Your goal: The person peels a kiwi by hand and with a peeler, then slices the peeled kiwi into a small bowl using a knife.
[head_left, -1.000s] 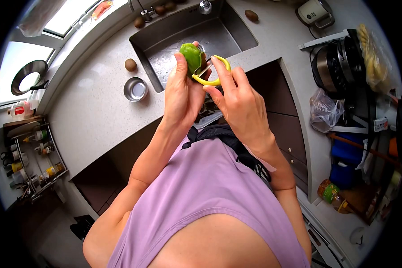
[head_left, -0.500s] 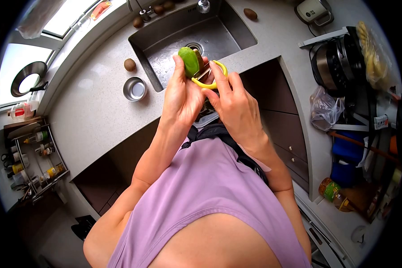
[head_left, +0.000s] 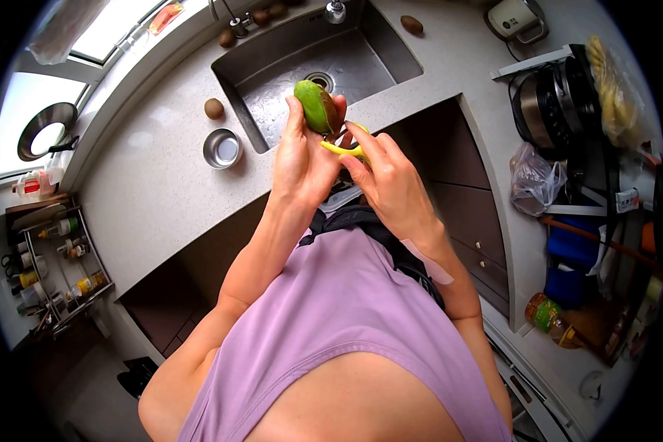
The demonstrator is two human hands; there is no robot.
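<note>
The left hand (head_left: 302, 158), grip half-curled, holds the part-peeled kiwi (head_left: 314, 105) at the sink's (head_left: 379, 55) seven-o'clock edge, while the right hand (head_left: 390, 173) pinches the peeler (head_left: 341, 149) at the kiwi's five o'clock.

Well off to the left of the left hand (head_left: 302, 162), we've got a dark pan (head_left: 60, 116) by the window (head_left: 33, 96), and nearer our body, a rack (head_left: 86, 303) full of bottles and jars. Swinging out to the right of the right hand (head_left: 394, 177), we see a pale kettle (head_left: 512, 20) farthest ahead, then a black-and-steel appliance (head_left: 536, 110), a clear plastic bag (head_left: 535, 180) beside it, and, closer to us, a green-labelled bottle (head_left: 545, 314).
</note>
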